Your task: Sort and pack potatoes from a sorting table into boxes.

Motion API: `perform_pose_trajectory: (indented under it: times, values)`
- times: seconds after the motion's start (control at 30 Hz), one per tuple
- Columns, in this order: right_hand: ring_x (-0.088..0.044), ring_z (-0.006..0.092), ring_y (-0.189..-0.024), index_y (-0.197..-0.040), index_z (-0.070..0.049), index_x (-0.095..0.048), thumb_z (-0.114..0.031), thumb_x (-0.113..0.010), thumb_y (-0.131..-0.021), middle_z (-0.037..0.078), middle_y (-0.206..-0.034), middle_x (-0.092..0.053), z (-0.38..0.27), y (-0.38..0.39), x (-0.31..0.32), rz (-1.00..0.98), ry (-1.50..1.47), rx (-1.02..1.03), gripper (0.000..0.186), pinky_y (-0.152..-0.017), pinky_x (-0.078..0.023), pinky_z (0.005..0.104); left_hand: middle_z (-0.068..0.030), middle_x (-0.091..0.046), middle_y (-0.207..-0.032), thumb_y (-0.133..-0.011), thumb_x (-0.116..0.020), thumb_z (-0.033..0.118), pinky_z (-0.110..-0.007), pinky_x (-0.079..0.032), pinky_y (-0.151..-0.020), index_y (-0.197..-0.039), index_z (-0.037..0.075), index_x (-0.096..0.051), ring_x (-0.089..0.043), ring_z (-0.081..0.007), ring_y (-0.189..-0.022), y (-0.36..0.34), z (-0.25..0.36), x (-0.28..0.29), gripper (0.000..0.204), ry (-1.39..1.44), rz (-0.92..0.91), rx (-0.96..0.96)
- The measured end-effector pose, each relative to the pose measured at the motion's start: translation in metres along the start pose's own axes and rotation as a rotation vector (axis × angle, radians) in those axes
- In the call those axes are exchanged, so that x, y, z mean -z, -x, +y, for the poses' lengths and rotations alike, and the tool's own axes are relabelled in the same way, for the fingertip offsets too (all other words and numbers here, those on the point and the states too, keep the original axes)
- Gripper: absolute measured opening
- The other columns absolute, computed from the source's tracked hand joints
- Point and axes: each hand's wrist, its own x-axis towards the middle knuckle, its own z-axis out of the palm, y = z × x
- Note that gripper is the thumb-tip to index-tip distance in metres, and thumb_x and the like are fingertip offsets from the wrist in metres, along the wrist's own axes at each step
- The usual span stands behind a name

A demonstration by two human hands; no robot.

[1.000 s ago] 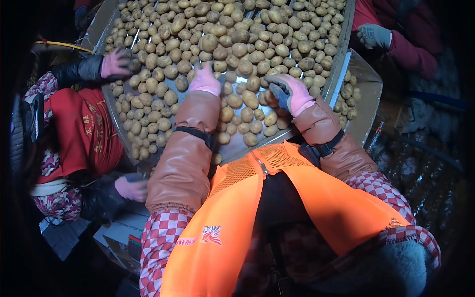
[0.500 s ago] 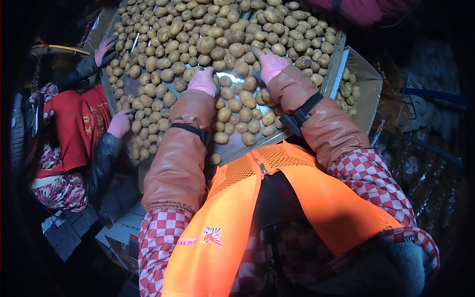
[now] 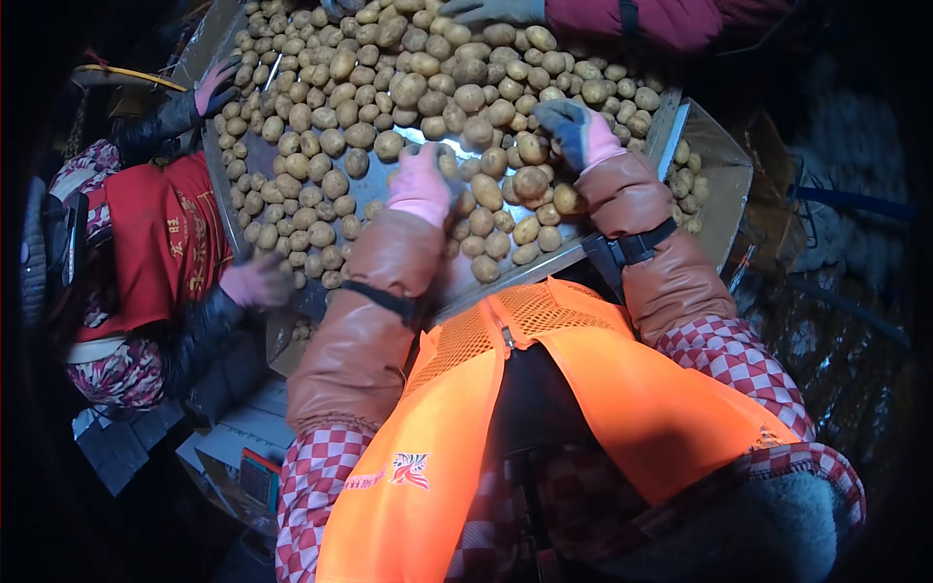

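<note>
My left hand (image 3: 424, 183), in a pink glove with grey fingers, reaches among tan potatoes (image 3: 413, 89) on a metal sorting tray (image 3: 369, 185); its fingers are blurred, so I cannot tell whether they grip one. My right hand (image 3: 583, 136), in a similar glove, is farther up the tray at the right, fingers slightly bent and apart over potatoes, open with nothing visibly held. Loose potatoes (image 3: 505, 228) lie between and below my hands, near the tray's front edge.
A co-worker in red (image 3: 155, 243) at the left has pink-gloved hands by the tray. Another person's grey-gloved hand (image 3: 491, 14) and maroon sleeve reach in at the top. A side bin (image 3: 714, 175) with potatoes adjoins the right edge; boxes (image 3: 233, 447) stand lower left.
My left hand moved forward, then back and right. My right hand moved forward and ends farther right. The upper co-worker's arm moved left over the potatoes; the left co-worker's lower hand moved up.
</note>
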Motion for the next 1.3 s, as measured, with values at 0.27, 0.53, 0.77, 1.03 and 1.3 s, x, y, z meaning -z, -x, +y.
perform_pose_trajectory:
  times: [0.27,0.53,0.77,1.03,1.3]
  values:
    - [-0.061,0.0368,-0.109,-0.124,-0.016,-0.062,-0.014,-0.062,-0.086,0.015,-0.114,-0.065,-0.017,-0.021,-0.039,0.03,0.821,0.431,0.038,-0.092,-0.05,0.0433,-0.0219,-0.051,-0.127,-0.079,-0.07,0.018,-0.049,-0.052,-0.087,-0.116,0.021,-0.059,-0.064,-0.0424,-0.104,-0.013,0.013,-0.028,0.039,0.011,0.057,0.179]
    - [-0.067,0.0235,-0.094,-0.128,-0.013,-0.062,-0.03,-0.068,-0.089,0.009,-0.1,-0.071,-0.029,-0.036,-0.031,-0.209,0.097,0.006,0.043,-0.079,-0.053,0.037,-0.009,-0.067,-0.09,-0.07,-0.087,0.022,-0.036,-0.055,-0.06,-0.109,0.008,-0.061,-0.065,-0.02,-0.072,-0.021,-0.061,-0.01,0.048,0.895,0.026,0.135]
    - [-0.057,0.0108,-0.073,-0.1,-0.01,-0.063,-0.025,-0.06,-0.091,0.001,-0.084,-0.057,-0.039,0.088,-0.094,-0.88,-0.471,-0.236,0.017,-0.061,-0.047,0.0281,-0.0031,-0.061,-0.089,-0.085,-0.074,0.02,-0.027,-0.049,-0.053,-0.118,0.009,-0.056,-0.058,-0.013,-0.066,0.11,-0.063,0.032,0.04,1.396,-0.224,0.278]
    - [-0.062,0.0243,-0.098,-0.131,-0.007,-0.051,-0.028,-0.07,-0.088,0.014,-0.113,-0.062,-0.071,0.19,-0.294,-1.087,-0.098,0.17,0.052,-0.082,-0.051,0.0333,-0.0069,-0.062,-0.11,-0.093,-0.067,0.022,-0.032,-0.055,-0.075,-0.126,0.01,-0.053,-0.065,-0.0196,-0.089,0.286,-0.23,0.084,0.037,1.435,0.142,0.715]
    - [-0.063,0.0342,-0.105,-0.11,-0.001,-0.062,-0.01,-0.07,-0.082,0.018,-0.116,-0.061,-0.033,0.146,-0.217,-0.918,0.142,1.139,0.031,-0.088,-0.054,0.0377,-0.0138,-0.064,-0.121,-0.093,-0.059,0.0,-0.032,-0.047,-0.098,-0.129,0.004,-0.059,-0.061,-0.0201,-0.11,0.233,-0.201,0.03,0.036,0.807,0.444,0.261]
